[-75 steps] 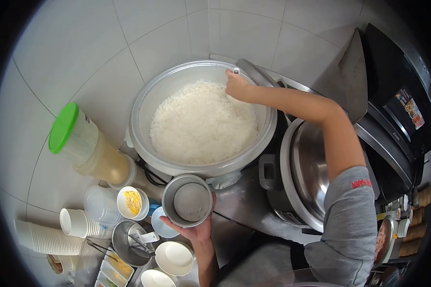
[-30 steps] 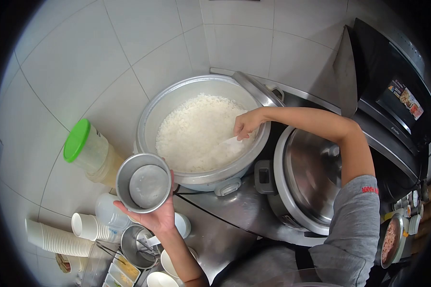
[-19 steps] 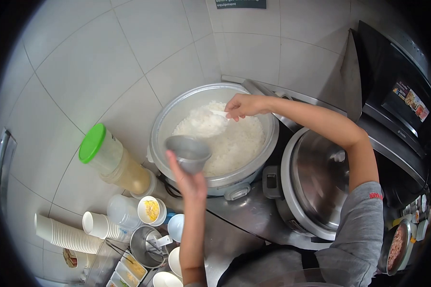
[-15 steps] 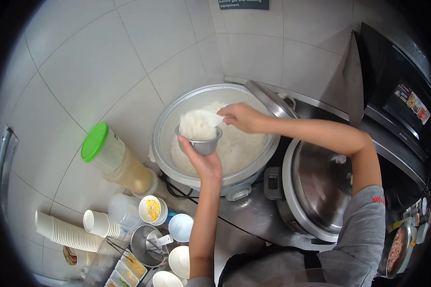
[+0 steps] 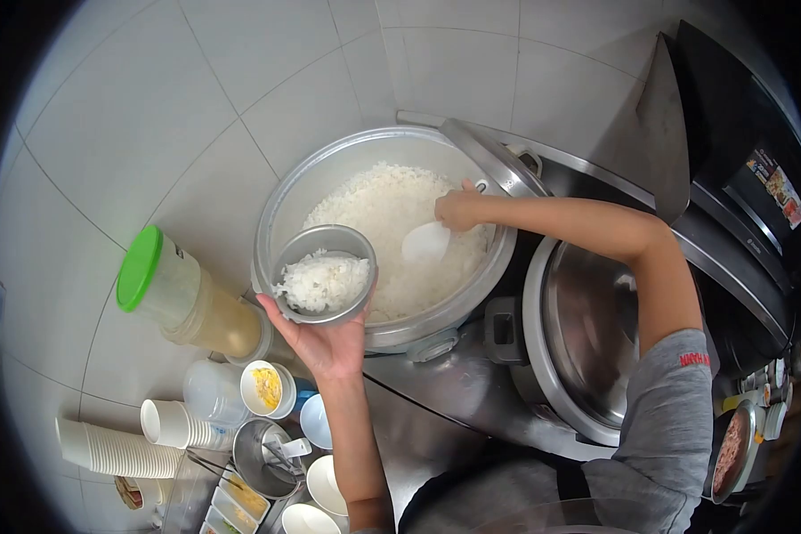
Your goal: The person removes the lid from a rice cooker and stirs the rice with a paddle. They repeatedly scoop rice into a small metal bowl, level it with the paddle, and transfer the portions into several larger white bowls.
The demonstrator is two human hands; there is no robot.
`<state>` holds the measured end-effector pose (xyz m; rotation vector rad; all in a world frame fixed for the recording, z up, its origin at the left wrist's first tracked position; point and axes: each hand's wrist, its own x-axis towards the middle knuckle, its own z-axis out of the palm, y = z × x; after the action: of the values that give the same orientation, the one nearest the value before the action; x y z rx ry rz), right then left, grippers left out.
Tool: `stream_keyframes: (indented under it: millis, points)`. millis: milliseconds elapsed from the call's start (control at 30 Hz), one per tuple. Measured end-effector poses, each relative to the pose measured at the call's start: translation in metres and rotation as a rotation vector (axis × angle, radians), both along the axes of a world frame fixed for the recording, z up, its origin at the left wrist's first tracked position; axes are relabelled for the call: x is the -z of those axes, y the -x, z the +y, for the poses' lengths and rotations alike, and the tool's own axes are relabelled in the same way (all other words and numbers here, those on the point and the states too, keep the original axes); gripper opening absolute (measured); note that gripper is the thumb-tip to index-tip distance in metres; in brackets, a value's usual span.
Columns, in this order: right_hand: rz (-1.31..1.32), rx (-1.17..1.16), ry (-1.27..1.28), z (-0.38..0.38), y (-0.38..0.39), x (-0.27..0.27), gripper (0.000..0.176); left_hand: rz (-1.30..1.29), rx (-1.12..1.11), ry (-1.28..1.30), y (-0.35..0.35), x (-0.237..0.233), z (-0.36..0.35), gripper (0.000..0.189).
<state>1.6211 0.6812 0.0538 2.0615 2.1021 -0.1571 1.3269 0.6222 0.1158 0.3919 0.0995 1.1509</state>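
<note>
My left hand (image 5: 322,343) holds a metal bowl (image 5: 354,249) from below, tilted towards me, at the near left rim of the big rice cooker pot (image 5: 280,196). Cooked rice (image 5: 322,281) lies in the bowl, and a few grains sit at its edge. Over the right part of the pot, my right hand (image 5: 461,210) is closed round the handle of a white rice paddle (image 5: 425,242). The paddle's blade is down at the bulk rice (image 5: 378,191). Most of its handle is hidden by my fingers.
A cooker lid (image 5: 489,158) leans on the pot's back right rim. Another lidded cooker (image 5: 587,338) stands at right. On the left are a green-capped container (image 5: 141,267), stacked paper cups (image 5: 125,447), a metal pot (image 5: 260,454) with utensils, and white bowls (image 5: 327,485).
The paddle, loaded with rice over the bowl before, has moved right and down to the pot's rice. My left hand has drawn the bowl left and tilted it; rice now lies inside.
</note>
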Motion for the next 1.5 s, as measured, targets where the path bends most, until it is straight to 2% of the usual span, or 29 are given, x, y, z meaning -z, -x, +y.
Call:
stream_keyframes:
  millis: [167, 267, 367, 467, 633, 767, 867, 967, 1067, 1167, 1267, 1367, 1467, 1500]
  points:
    - [0.228, -0.103, 0.169, -0.033, 0.033, -0.017, 0.018, -0.042, -0.007, 0.028, 0.001, -0.001, 0.001, 0.073]
    - [0.378, -0.274, 0.122, -0.045, 0.04, -0.02, 0.018, -0.097, 0.046, 0.053, 0.001, -0.001, -0.001, 0.072]
    - [0.349, -0.265, 0.319, -0.044, 0.04, -0.038, 0.018, -0.044, 0.039, 0.04, 0.008, -0.007, -0.005, 0.073]
    - [0.642, -0.178, 0.576, -0.028, 0.021, -0.032, 0.018, -0.023, -0.032, 0.015, 0.024, -0.009, -0.009, 0.071]
    - [0.777, -0.03, 0.371, -0.038, 0.017, -0.086, 0.018, 0.167, -0.205, -0.035, 0.043, -0.002, -0.012, 0.065]
    - [0.838, 0.059, 0.158, -0.037, 0.022, -0.114, 0.016, 0.315, -0.244, 0.007, 0.004, 0.009, -0.011, 0.061]
    - [1.042, -0.025, -0.048, -0.042, 0.037, -0.103, 0.019, 0.222, -0.225, 0.014, -0.041, 0.011, -0.008, 0.062]
    - [0.636, -0.269, -0.658, -0.068, 0.067, -0.076, 0.027, 0.171, -0.235, 0.001, -0.063, 0.003, 0.003, 0.066]
    - [0.601, -0.36, -0.686, -0.096, 0.086, -0.084, 0.035, 0.194, -0.194, 0.025, -0.064, 0.0, 0.01, 0.066]
    - [0.688, -0.434, -0.654, -0.088, 0.081, -0.086, 0.035, 0.236, -0.136, 0.037, -0.05, 0.003, 0.009, 0.068]
    - [1.104, -0.094, -0.408, -0.063, 0.064, -0.081, 0.036, 0.246, -0.101, 0.049, -0.031, 0.009, 0.008, 0.072]
    - [0.582, -0.008, -0.457, -0.024, 0.034, -0.026, 0.024, 0.215, -0.111, 0.107, -0.013, 0.007, 0.002, 0.073]
    - [0.172, -0.138, -0.225, -0.016, 0.042, -0.008, 0.012, 0.148, -0.101, 0.073, -0.003, 0.007, 0.004, 0.077]
    - [0.205, -0.191, -0.204, -0.02, 0.049, -0.009, 0.01, 0.131, -0.101, 0.057, -0.001, 0.006, 0.005, 0.077]
